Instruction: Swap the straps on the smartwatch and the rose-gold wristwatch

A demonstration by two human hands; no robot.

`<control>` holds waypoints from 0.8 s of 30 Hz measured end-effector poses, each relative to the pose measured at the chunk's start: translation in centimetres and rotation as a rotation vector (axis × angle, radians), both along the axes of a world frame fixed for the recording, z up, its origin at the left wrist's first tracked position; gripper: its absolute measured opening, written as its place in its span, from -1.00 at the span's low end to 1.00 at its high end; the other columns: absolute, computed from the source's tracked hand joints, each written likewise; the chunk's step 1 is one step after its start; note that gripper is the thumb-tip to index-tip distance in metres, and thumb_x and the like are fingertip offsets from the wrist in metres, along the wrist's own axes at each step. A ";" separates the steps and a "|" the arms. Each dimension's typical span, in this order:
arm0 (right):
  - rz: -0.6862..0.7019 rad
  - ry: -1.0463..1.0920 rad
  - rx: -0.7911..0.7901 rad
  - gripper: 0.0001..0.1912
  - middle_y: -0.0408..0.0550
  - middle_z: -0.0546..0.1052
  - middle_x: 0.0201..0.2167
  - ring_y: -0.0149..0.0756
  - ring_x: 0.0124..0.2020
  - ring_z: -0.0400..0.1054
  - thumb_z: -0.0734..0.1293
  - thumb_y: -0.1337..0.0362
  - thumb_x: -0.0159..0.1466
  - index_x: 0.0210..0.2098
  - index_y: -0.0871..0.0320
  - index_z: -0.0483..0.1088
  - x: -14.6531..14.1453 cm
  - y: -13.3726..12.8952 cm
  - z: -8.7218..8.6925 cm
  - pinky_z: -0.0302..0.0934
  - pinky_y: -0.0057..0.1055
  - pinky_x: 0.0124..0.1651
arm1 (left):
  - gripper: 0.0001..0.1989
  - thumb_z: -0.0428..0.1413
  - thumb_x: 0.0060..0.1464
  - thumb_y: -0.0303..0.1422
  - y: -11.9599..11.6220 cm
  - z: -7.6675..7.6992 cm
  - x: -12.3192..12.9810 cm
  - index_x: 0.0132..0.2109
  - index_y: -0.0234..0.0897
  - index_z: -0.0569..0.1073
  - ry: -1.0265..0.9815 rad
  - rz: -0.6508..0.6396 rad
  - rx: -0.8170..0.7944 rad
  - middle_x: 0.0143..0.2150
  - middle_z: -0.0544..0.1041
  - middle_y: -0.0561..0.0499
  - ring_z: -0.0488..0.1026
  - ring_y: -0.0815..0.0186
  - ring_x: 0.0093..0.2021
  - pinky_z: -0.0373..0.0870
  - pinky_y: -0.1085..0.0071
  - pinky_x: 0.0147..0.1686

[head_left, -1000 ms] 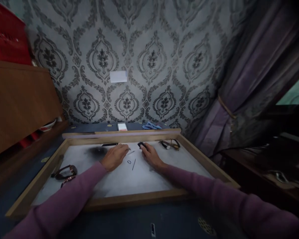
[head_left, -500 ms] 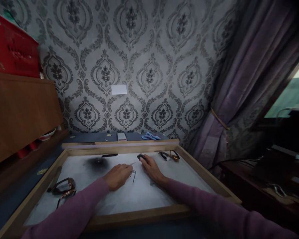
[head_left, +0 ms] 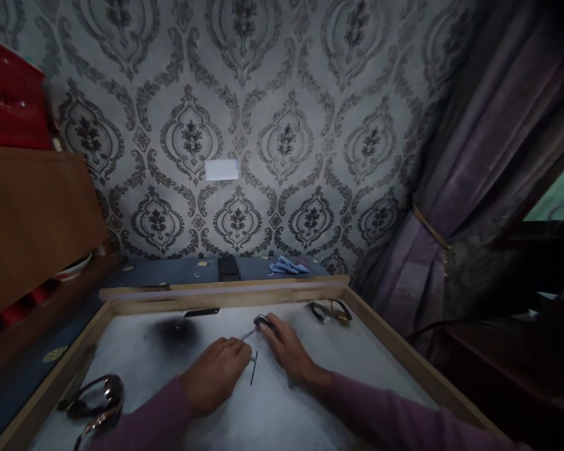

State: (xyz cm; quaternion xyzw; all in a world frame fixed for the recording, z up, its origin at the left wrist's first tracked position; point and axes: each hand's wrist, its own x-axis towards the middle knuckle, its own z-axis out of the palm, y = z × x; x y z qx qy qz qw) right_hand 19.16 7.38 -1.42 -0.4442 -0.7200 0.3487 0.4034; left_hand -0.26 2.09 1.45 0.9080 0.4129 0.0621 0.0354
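Observation:
My right hand (head_left: 289, 354) is closed on a small black rounded object (head_left: 261, 321) with a shiny edge, much like a key fob. A thin metallic strip (head_left: 248, 334) runs from it toward my left hand. My left hand (head_left: 219, 373) is closed, knuckles up, beside that strip; a small greyish bit shows at its fingertips, and what the fingers grip is mostly hidden. Just right of these fingertips lies a thin black stick (head_left: 254, 368) on the white bottom of a shallow wooden tray (head_left: 225, 299).
Sunglasses (head_left: 94, 398) lie at the tray's left. Wristwatches (head_left: 329, 312) sit in its far right corner. A flat black strip (head_left: 202, 312) and a blurred dark patch (head_left: 176, 332) are near the back. A blue cloth (head_left: 288, 265) lies behind the tray; a wooden cabinet (head_left: 37, 219) stands left.
The view has shifted closer, so the tray and hands appear larger and lower. The strip between my hands shows more clearly. Both hands stay close together, still closed.

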 end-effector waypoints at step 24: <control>0.251 0.086 -0.166 -0.61 -0.15 0.34 -0.47 -0.34 -0.39 0.24 0.16 0.00 0.39 -0.40 0.15 0.28 1.3 -1.0 0.4 0.13 -0.42 -0.27 | -0.40 0.02 0.01 0.24 1.5 -0.9 0.6 -0.21 -0.25 0.35 -1.185 0.580 -0.921 -0.62 -0.04 0.29 -0.16 0.48 -0.65 -0.19 0.56 -0.70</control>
